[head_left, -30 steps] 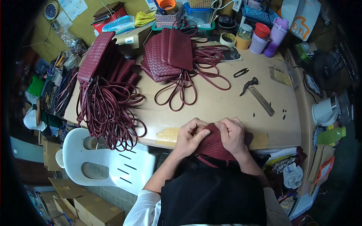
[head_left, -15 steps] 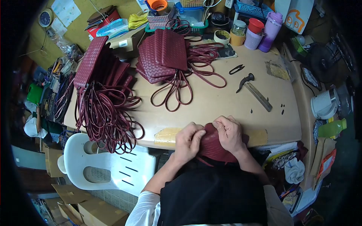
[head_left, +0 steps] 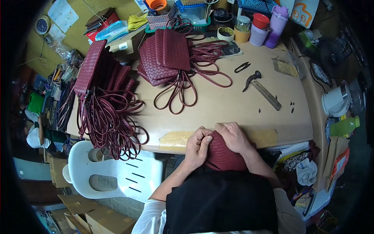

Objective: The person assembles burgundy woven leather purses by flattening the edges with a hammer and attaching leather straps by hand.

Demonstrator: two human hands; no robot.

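Via L hand (piece's 10 o'clock), I'm pinching burgundy piece betw. thumb & fingers, at 6 o'clock edge of tbl; via R hand (1 o'clock), I'm holding its top, fingertips: can't tell. Rec.: be tensioning evenly, limiting creases.

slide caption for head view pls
Left hand and right hand hold a dark red bag at a table, hammer and other bags beyond.

Evenly lit tabletop, glare on white chair, black vignetted corners, curved wide-angle distortion, dim right edge
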